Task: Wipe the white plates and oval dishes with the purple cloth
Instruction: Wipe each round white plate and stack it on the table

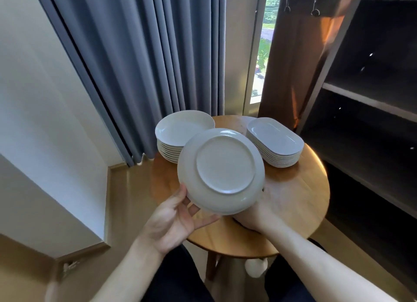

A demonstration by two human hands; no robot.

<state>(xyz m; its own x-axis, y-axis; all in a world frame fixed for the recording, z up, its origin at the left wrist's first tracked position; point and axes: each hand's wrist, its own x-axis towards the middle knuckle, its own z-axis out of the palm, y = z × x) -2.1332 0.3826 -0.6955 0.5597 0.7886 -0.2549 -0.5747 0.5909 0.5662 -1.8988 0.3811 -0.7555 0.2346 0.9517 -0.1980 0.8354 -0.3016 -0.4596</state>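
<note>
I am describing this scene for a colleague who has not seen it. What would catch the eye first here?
First, the round white plate, held underside up at the centre by the left hand and right hand. Behind it on the wooden table stand a stack of round plates at left and a stack of oval dishes at right.

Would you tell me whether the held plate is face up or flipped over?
Flipped over: the plate shows its raised foot ring and flat underside, tilted toward the camera.
</note>
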